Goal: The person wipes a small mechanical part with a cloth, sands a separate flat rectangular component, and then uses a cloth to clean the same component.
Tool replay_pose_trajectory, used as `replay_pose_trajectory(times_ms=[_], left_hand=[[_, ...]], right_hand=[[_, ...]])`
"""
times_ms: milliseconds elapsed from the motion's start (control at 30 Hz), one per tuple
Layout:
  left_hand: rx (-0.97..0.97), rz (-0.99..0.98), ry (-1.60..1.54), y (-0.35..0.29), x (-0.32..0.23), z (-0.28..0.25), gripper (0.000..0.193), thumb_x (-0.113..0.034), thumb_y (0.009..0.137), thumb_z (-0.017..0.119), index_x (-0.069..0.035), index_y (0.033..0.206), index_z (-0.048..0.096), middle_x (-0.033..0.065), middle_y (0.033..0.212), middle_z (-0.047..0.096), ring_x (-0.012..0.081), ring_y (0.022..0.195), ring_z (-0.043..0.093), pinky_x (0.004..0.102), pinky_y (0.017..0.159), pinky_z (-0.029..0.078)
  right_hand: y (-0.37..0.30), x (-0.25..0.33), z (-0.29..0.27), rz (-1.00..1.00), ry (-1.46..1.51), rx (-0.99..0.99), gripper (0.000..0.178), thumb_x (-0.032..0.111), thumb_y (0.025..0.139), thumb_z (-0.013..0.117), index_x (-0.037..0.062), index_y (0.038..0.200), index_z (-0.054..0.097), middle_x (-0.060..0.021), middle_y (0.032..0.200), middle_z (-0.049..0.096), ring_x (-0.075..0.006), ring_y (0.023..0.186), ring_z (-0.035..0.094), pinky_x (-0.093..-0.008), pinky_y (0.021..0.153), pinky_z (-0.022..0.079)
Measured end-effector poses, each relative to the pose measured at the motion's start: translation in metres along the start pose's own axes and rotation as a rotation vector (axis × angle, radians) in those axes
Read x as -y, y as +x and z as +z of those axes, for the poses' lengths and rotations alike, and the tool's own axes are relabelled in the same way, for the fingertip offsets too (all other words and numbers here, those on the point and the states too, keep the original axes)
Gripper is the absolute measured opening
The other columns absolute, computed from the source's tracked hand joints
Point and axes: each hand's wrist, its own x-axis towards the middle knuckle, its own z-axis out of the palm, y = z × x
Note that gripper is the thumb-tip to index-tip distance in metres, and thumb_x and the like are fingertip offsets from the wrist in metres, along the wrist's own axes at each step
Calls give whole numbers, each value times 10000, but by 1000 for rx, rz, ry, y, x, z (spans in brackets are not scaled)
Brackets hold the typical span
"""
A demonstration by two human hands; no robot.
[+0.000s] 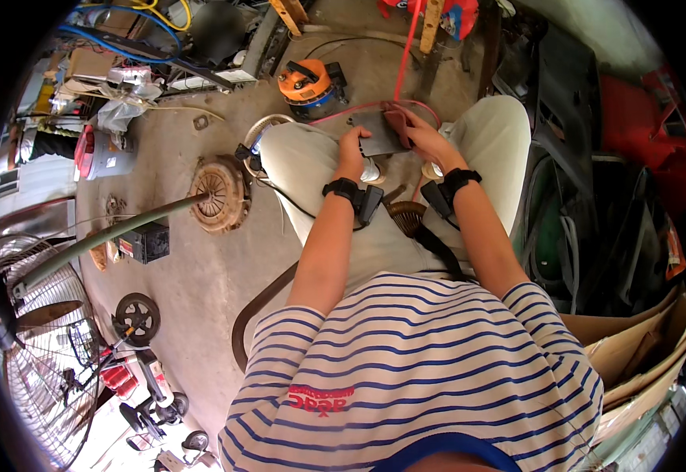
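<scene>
I hold a flat dark-grey plate (381,135) in front of my knees. My left hand (351,151) grips its left edge, thumb on the upper face. Against the plate's right part, my right hand (431,143) is closed on a folded reddish-brown sheet (397,126) that looks like sandpaper. Its fingers partly cover the sheet, and the plate's underside is hidden. Black straps with small boxes sit on both wrists. Below the hands, between my legs, is a brush-like thing (407,217) with a dark handle.
Ahead on the concrete floor stands an orange round machine (308,82), with a red hose (406,59) near it. To the left are a round finned metal disc (219,195), a black box (146,241) and a fan (44,346). Black panels (567,118) and cardboard (634,346) crowd the right.
</scene>
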Motion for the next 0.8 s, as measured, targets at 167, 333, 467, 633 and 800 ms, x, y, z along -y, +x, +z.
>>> replay_pose_trajectory(times_ms=[167,333,467,633,800], left_hand=[[1,-65,-52,2,-3,-1,156,-173,698,540,-24,656,560,8,652,524,132,607,471,261,589,364],[-17,-65,52,0,-7,2,155,-176,690,548,-26,660,567,10,652,515,140,604,462,267,589,354],[86,26,321,-7,-7,13,128,-149,677,548,-29,635,543,11,624,500,135,571,448,259,559,343],[108,50,275,2,-2,8,105,-109,663,537,-49,582,509,3,592,489,125,535,440,258,525,339],[31,-59,-28,4,0,4,108,-162,663,530,-57,641,519,11,721,465,156,683,403,270,667,317]], right_hand=[[4,-4,5,-29,49,-32,462,15,824,380,59,1283,338,-43,1177,447,-132,1012,436,-223,835,348],[7,-12,3,-81,-151,-175,379,135,872,425,24,1233,395,-26,1103,509,-101,919,495,-221,756,406],[9,-23,-12,-83,-320,-440,329,134,870,408,23,1178,445,-28,987,559,-132,846,505,-222,740,396],[13,-20,-31,16,688,-417,341,227,858,471,67,1158,450,-19,1062,529,-190,921,496,-297,798,391],[-11,5,-10,134,436,-292,413,245,843,497,128,1222,385,9,1119,481,-175,974,465,-379,812,387]])
